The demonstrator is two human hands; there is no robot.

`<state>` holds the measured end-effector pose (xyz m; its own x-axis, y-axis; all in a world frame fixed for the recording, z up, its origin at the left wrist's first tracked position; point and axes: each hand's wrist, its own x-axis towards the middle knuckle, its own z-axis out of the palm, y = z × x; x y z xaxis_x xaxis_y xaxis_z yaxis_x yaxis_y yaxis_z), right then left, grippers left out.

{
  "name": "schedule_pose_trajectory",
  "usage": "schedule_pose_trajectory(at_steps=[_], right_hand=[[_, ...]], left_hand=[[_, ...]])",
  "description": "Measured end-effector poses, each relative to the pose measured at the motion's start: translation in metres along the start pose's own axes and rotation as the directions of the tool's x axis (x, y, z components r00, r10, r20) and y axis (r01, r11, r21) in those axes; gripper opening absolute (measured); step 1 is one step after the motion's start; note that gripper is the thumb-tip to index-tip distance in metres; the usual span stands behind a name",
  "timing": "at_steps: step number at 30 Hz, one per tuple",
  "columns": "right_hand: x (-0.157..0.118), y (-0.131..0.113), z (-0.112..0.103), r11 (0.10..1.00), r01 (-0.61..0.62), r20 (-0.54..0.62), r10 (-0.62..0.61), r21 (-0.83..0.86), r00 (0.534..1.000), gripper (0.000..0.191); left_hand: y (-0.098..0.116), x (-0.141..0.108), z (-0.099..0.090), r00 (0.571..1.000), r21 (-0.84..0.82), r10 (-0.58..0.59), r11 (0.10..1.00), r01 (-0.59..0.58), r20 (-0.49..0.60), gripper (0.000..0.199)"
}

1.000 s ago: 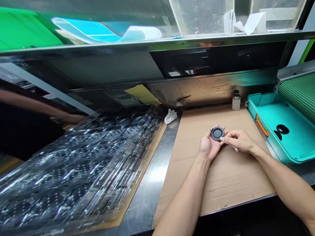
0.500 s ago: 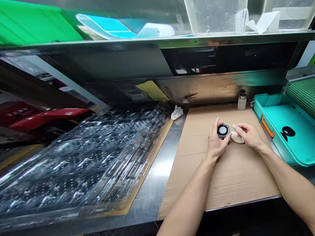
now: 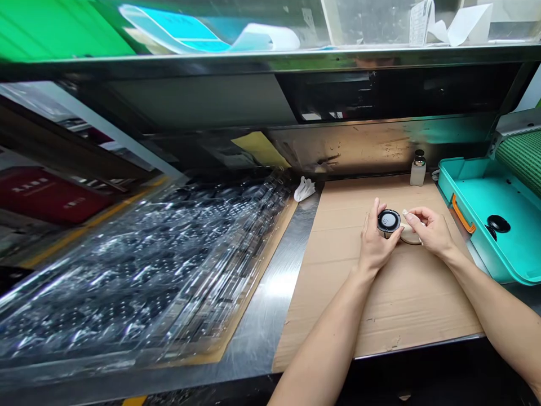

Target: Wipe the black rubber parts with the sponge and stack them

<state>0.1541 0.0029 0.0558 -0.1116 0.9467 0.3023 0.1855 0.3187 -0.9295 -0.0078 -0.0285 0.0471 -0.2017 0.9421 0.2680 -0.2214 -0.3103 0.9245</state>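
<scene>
My left hand [image 3: 376, 242] is closed around a small round speaker [image 3: 389, 220] with a black rim and a grey centre, its face turned up. Close on its right, my right hand [image 3: 431, 230] pinches a small white wad [image 3: 405, 213], perhaps cloth or cotton; its tip is near the speaker's rim, and I cannot tell whether they touch. Partly hidden below the right fingers, a pale round disc [image 3: 409, 234] lies on the cardboard sheet [image 3: 338, 265].
Stacked clear plastic trays [image 3: 139, 270] cover the left of the metal bench. A small bottle [image 3: 418, 169] stands at the back, and a crumpled white cloth [image 3: 304, 189] lies left of the cardboard. On the right, a teal bin [image 3: 507, 192] holds black round parts [image 3: 499, 224]. A metal shelf [image 3: 253, 63] runs overhead.
The view has shifted slightly. Both hands keep their grips, and the speaker's face is more turned toward me. At far left, a red shape beyond the bench has moved out of its earlier place.
</scene>
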Motion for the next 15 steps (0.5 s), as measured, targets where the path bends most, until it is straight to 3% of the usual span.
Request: schedule_pose_trajectory(at_steps=[4,8,9,12,15], right_hand=[[0.001,0.008,-0.003,0.998,0.012,0.042,-0.009,-0.063,0.999,0.038],[0.001,0.018,-0.006,0.974,0.048,0.111,-0.024,-0.22,0.994,0.03],[0.002,0.019,-0.007,0.965,0.052,0.083,-0.032,-0.257,0.996,0.03],[0.002,0.02,-0.009,0.948,0.056,0.006,-0.057,-0.314,0.998,0.031],[0.002,0.018,-0.009,0.932,0.102,0.003,-0.108,-0.347,0.994,0.027]], left_hand=[[-0.002,0.0,0.004,0.996,-0.101,-0.075,0.992,0.07,-0.041,0.083],[-0.011,0.01,0.002,0.971,-0.199,-0.217,0.96,0.195,-0.099,0.031],[-0.013,0.013,0.0,0.948,-0.236,-0.303,0.932,0.275,-0.094,0.025],[-0.012,0.024,-0.009,0.823,-0.357,-0.568,0.771,0.527,-0.011,0.044],[-0.004,0.028,-0.013,0.737,-0.442,-0.672,0.641,0.628,0.073,0.047]])
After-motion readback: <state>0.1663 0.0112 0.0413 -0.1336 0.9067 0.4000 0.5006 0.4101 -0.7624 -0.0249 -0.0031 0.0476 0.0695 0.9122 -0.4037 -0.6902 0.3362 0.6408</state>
